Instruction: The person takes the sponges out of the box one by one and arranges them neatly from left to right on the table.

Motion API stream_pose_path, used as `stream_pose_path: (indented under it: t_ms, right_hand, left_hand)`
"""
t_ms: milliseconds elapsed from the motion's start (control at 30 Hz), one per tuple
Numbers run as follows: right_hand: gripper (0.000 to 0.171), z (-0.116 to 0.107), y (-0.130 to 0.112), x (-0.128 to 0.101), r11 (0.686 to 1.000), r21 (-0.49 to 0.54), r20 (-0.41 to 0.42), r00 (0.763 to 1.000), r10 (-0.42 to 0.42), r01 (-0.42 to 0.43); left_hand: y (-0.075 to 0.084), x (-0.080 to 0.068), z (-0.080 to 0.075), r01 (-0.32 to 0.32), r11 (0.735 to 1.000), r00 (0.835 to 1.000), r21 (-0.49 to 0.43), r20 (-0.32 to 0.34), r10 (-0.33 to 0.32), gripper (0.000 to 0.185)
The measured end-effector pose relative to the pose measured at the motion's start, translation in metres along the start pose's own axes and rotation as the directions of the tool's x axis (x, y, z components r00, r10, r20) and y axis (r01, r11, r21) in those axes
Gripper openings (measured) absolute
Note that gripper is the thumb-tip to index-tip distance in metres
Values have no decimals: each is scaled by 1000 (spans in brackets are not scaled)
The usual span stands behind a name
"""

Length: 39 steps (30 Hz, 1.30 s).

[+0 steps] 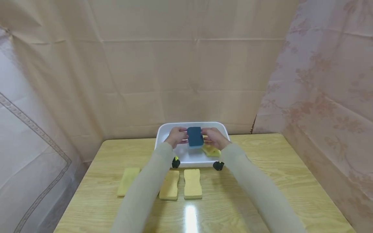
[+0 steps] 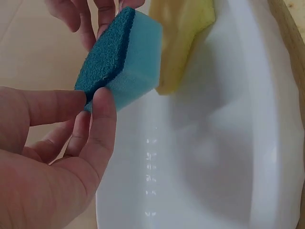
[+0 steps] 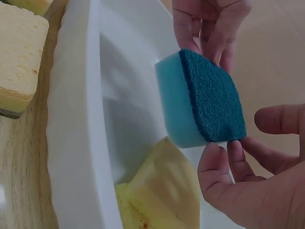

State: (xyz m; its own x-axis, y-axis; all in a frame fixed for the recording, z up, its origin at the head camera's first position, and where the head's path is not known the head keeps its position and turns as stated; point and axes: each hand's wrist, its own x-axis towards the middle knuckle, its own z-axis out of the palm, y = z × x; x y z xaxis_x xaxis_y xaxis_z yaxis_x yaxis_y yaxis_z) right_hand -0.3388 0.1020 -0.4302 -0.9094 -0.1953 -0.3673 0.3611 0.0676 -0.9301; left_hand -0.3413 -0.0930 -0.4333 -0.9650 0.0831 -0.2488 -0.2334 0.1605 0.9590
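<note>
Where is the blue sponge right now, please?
In the head view, the blue sponge is centred above the white tub, pinched between both hands, with a yellow sponge below it.

A blue sponge (image 1: 195, 137) with a darker, rough scouring face is held up between the fingertips of the left hand (image 1: 175, 137) and the right hand (image 1: 214, 138), scouring side facing the person.

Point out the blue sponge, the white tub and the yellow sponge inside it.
blue sponge (image 3: 212, 102): right wrist view, on its dark scouring face.
white tub (image 3: 71, 138): right wrist view, on its near rim.
yellow sponge (image 2: 178, 47): left wrist view, on its flat side.
</note>
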Motion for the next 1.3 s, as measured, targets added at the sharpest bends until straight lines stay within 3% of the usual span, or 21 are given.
stream_pose_path:
  t_ms: [233,567,800,967,1300]
  right_hand:
    - [50,-2,2,-8,999,18,-18,999,-27,27]
    - [49,-11,5,-25,997,-16,-39,996,-83,82]
    - [47,-15,3,-32,989,-57,-39,989,-141,139]
    - [44,-21,6,-31,981,-120,-71,985,-160,151]
    - [41,-30,13,-37,978,-143,-90,982,-163,149]
  left_hand:
    - [2,-5,4,-10,1000,1000,16,0,10,45]
    - [5,-14,12,-27,999,999,-37,39,28,46]
    - [4,-18,17,-44,995,999,-85,28,47,46]
    - [2,-21,20,-57,994,997,-96,38,60,45]
    - [1,-30,25,-54,995,997,-84,59,59,41]
